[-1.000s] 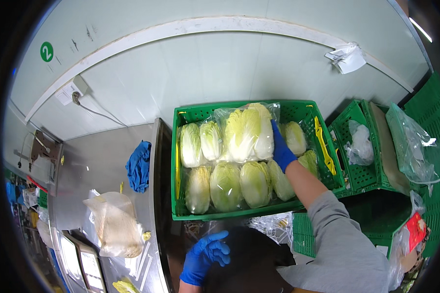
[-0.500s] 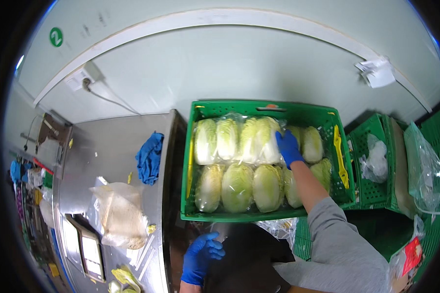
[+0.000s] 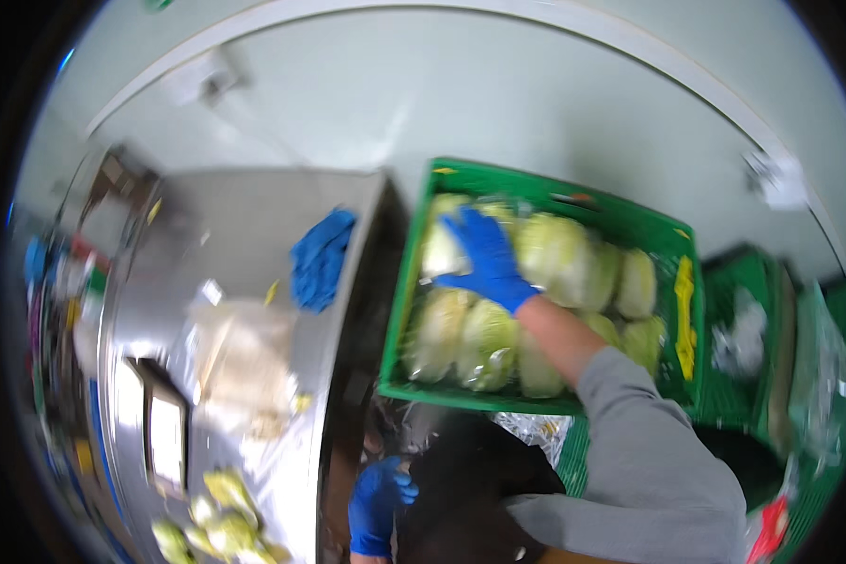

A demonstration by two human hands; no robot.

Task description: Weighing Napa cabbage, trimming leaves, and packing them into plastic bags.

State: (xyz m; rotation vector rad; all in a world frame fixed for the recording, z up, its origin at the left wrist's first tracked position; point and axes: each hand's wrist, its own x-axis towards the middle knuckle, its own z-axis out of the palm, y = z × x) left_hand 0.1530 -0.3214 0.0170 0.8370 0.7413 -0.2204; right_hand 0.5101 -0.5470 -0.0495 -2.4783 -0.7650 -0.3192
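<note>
My right hand (image 3: 481, 258), in a blue glove, is spread open over bagged napa cabbages (image 3: 442, 244) at the upper left of a green crate (image 3: 545, 404). The crate holds two rows of these pale green and white heads (image 3: 484, 352) in clear plastic, some hidden under my hand and forearm. My left hand (image 3: 381, 498), also blue-gloved, hangs low by my dark clothing, below the crate's left corner, fingers loosely bent and apart, holding nothing visible. The picture is blurred.
Left is a steel table (image 3: 226, 207) with a blue cloth (image 3: 320, 258), a pale bag (image 3: 240, 367), a scale (image 3: 164, 432) and cabbage leaves (image 3: 230, 522). More green crates (image 3: 743, 291) with plastic bags stand at the right. A pale wall (image 3: 498, 85) rises behind.
My right hand has moved from the right part of the upper row leftward, its fingers now spread over the left heads. My left hand stays low. The view has swung, blurring things.
</note>
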